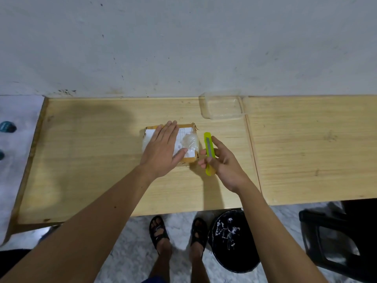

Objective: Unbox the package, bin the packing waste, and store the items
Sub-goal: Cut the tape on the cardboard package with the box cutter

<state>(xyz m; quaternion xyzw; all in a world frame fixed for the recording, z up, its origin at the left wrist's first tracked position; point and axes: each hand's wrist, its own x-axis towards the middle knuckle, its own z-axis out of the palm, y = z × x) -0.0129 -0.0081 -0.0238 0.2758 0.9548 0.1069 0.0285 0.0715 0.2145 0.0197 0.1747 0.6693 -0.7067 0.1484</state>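
The package (170,145) lies mid-table (91,160), long axis left to right, pinned under the flat, open left hand (162,151). Just beside its right end, the right hand (223,163) pinches a yellow box cutter (209,153), pointing toward the far edge, nearer for cutting the tape.

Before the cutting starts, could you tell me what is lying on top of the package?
The left hand lies flat on the package, covering much of its white label. Clear tape shows beside the hand. The box is sealed, so its contents cannot be seen.
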